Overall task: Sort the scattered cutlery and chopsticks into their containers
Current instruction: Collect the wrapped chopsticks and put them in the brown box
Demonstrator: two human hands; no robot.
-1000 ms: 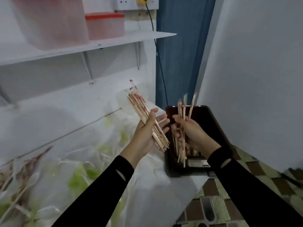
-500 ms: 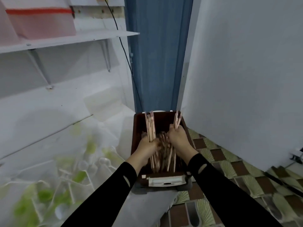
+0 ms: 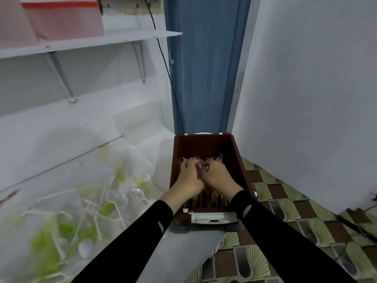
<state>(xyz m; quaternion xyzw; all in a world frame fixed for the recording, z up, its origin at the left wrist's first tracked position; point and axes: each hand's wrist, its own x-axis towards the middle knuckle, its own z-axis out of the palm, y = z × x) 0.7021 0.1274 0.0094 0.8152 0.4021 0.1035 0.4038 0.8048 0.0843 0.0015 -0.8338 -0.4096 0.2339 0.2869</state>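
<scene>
Head, left hand (image 3: 188, 177), right hand (image 3: 217, 175), chopsticks (image 3: 206, 198) lowered

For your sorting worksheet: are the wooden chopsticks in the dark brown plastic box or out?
In. The wooden chopsticks lie in the dark brown plastic box, below its rim, under the left hand and right hand.

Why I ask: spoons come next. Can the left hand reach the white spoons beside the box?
Likely yes: the left hand, gripping chopsticks in the brown box, has only the box wall before the white spoons.
</scene>
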